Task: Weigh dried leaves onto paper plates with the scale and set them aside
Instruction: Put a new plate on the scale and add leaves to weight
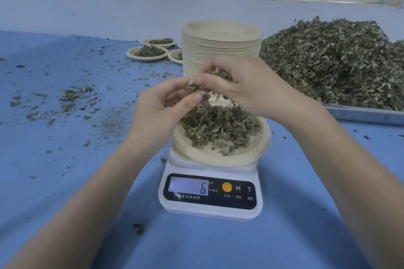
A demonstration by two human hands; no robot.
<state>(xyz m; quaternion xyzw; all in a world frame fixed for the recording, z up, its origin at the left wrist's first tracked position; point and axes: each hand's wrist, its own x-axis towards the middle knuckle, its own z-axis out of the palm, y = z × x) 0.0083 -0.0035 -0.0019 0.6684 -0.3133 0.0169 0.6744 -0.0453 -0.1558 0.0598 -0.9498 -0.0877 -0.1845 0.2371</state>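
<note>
While over the plate, both hands' grip curled round dried leaves.

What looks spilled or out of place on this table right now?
Loose dried leaf bits lie scattered over the blue table left of the scale, off any plate. The paper plate also overhangs the scale's platform.

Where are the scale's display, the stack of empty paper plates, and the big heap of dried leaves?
scale's display (189, 185), head view, on the lit screen showing 6.
stack of empty paper plates (220, 50), head view, on the stack's side.
heap of dried leaves (332, 59), head view, on the pile's middle.
</note>
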